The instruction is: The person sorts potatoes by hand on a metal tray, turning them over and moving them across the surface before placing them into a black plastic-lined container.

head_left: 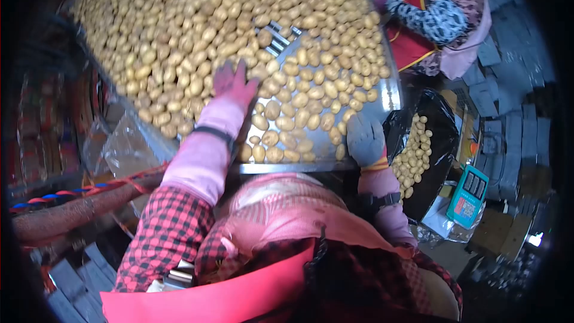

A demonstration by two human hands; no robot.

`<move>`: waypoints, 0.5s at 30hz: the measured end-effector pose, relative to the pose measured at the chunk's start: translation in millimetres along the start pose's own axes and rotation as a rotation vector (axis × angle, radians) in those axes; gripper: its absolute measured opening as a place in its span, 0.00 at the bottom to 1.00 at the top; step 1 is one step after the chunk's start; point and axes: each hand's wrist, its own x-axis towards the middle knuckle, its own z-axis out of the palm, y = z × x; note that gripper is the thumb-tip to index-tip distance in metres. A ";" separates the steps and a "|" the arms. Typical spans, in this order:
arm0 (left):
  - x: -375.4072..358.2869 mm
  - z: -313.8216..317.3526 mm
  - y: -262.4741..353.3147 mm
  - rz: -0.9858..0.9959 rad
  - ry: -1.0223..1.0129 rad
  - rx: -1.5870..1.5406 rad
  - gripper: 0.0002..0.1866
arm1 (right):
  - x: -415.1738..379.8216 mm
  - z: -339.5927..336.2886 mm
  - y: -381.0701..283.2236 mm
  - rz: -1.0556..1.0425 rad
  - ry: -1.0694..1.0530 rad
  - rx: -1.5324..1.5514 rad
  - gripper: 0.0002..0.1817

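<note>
Small yellow potatoes [179,42] cover most of a metal sorting table [391,93]. My left hand [237,85], in a reddish glove, rests on the potatoes left of the middle with its fingers spread. Around it the potatoes lie close together, and no potato shows in its grip. At the table's right front corner is my right hand [365,139] in a grey glove, its fingers stretched forward and lying flat beside a few loose potatoes. Under its palm the view is hidden.
Right of the table, a black plastic bag [431,121] holds potatoes near a teal weighing scale [469,196]. A co-worker in a red apron [412,21] stands at the far right side. A thick pipe [72,210] with twisted cords runs at left.
</note>
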 end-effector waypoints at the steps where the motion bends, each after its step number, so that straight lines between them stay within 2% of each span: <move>1: -4.7 0.5 5.2 -0.022 0.003 -0.013 0.38 | 5.4 -13.7 4.7 -0.030 -0.052 0.017 0.11; 2: -11.5 6.3 14.4 0.070 0.071 -0.061 0.37 | 17.8 -20.4 15.9 -0.049 -0.077 0.020 0.07; 3: -45.3 17.0 -31.6 0.122 0.039 -0.032 0.36 | 10.5 8.0 -28.0 -0.059 -0.141 0.123 0.07; 4: -45.4 23.7 -40.3 0.280 0.174 -0.075 0.35 | 16.1 30.5 -22.2 -0.068 -0.117 0.106 0.06; 6: -57.0 9.7 -41.6 0.403 0.303 -0.130 0.37 | 39.2 65.1 6.9 -0.051 -0.008 0.050 0.05; 8: -93.0 15.5 -71.4 0.359 0.385 -0.055 0.37 | 51.5 85.8 28.8 -0.020 0.136 0.013 0.06; 10: -131.8 -3.5 -90.7 0.211 0.231 0.065 0.37 | 71.3 99.3 52.7 0.032 0.178 0.040 0.08; 13: -164.8 5.5 -129.4 0.071 0.187 0.223 0.39 | 123.3 128.7 94.6 0.153 0.226 0.181 0.11; 15: -162.8 3.5 -123.3 -0.012 0.130 0.225 0.39 | 171.9 154.4 125.3 0.251 0.269 0.336 0.13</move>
